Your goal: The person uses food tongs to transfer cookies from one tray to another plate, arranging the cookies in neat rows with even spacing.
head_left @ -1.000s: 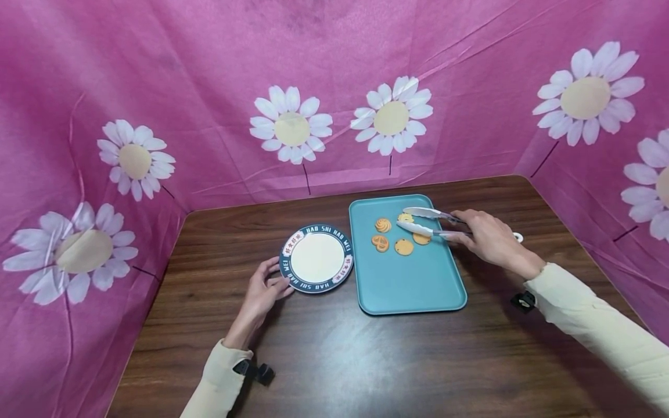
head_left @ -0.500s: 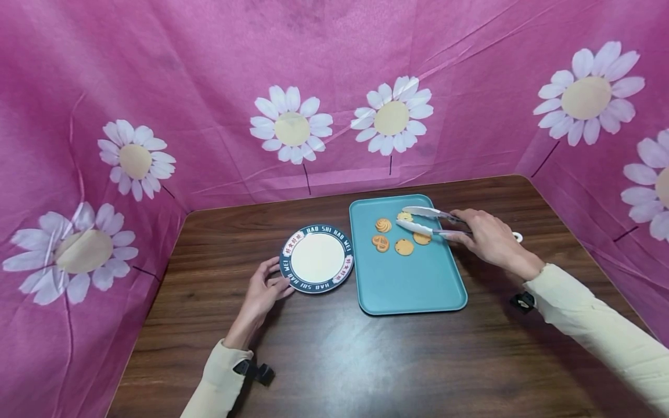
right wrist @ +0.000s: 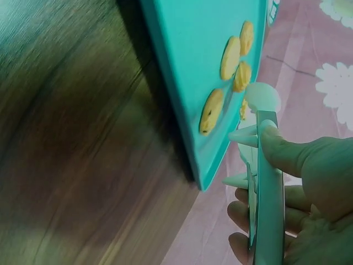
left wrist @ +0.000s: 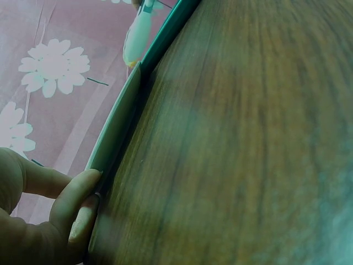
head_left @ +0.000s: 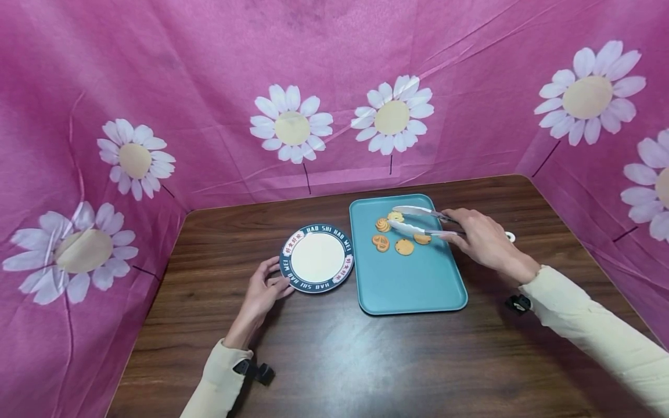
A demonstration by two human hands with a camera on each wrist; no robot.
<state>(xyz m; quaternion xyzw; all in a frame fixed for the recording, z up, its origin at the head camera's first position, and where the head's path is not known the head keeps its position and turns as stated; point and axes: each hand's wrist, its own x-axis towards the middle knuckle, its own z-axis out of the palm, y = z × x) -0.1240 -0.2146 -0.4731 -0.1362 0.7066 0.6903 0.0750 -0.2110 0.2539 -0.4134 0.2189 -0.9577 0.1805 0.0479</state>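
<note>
My left hand (head_left: 261,293) holds the left rim of a round plate (head_left: 317,258) with a white middle and a dark patterned border; thumb and fingers meet its edge in the left wrist view. My right hand (head_left: 486,241) grips metal tongs (right wrist: 269,193) with pale tips, thumb on one arm and fingers round the other. The tong tips are spread over the teal tray (head_left: 413,284), with a pale yellow cookie (head_left: 395,216) at their ends. Nearby on the tray lie a swirl cookie (head_left: 382,224), a pretzel-shaped cookie (head_left: 380,243) and two round cookies (head_left: 404,247), one partly beneath the tongs.
Both plate and tray rest on a dark wooden table (head_left: 334,360), the plate's right rim close against the tray's left edge. A pink cloth (head_left: 334,52) printed with white daisies hangs behind and at both sides.
My right hand and the tongs have shifted slightly left, and the yellow cookie has moved left with them, close to the swirl cookie. The left hand and plate stay put.
</note>
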